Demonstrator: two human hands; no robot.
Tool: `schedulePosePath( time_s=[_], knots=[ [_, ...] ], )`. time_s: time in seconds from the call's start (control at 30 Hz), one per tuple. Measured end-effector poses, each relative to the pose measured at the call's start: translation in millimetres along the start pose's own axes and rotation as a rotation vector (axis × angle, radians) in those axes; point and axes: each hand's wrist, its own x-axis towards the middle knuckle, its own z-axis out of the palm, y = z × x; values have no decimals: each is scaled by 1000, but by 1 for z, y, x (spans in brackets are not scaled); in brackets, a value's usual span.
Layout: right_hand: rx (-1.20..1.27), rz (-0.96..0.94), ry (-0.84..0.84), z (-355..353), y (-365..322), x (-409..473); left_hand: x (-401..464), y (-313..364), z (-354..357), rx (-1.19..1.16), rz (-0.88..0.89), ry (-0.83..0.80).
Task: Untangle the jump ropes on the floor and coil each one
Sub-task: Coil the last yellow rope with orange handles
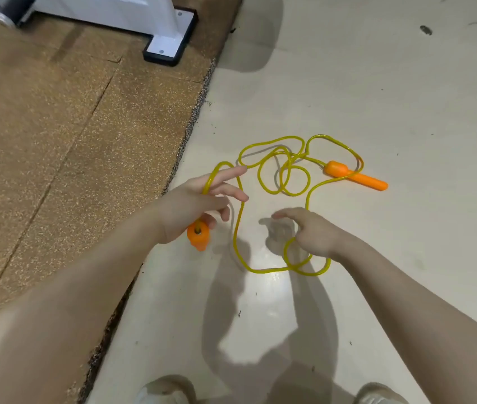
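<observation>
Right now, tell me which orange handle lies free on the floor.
The far orange handle, right of the tangle; the left hand holds the near orange handle.

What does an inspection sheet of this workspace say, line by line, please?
Surface: pale glossy floor, small dark specks; brown speckled mat beside it on the left.
Job's things: one yellow jump rope in tangled loops on the floor; one orange handle lies on the floor, the other orange handle is lifted.
Clutter: nothing seen.
Hands: left hand holds the lifted handle, rope looped over its fingers; right hand hovers, fingers relaxed, by a rope loop; contact unclear.
Cables: nothing seen.
Surroundings: white equipment base with black edge on the mat; shoe tips at the bottom edge.
</observation>
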Motion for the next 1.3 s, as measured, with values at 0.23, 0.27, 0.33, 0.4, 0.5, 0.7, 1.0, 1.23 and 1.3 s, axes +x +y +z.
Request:
schedulePosePath(
  time_s=[0.23,0.27,0.33,0.4,0.5,0.7,1.0,1.23,1.3],
  knots=[
    [481,-451,-173,-7,-70,-19,-17,12,28,-40,-51,-335],
    [459,-448,-143,-4,-71,-19,-19,16,30,-60,-20,-333],
    [434,-342,40,-2,-60,-13,-24,23,28,-139,59,-304],
    [522,-144,196,-2,-38,-12,-24,25,19,-217,132,-176],
    [437,57,240,-3,1,-19,-19,10,1,-291,153,152],
    [336,-10,-22,-5,22,-41,-21,-12,-25,-882,192,590],
    [-48,-412,-422,-13,-82,-90,-23,-15,23,-192,18,229],
    [598,-508,461,-52,-78,-78,-37,5,64,-122,-137,-100],
    [656,-382,619,-45,-59,-64,-35,12,67,-120,-139,-131]
  ],
)
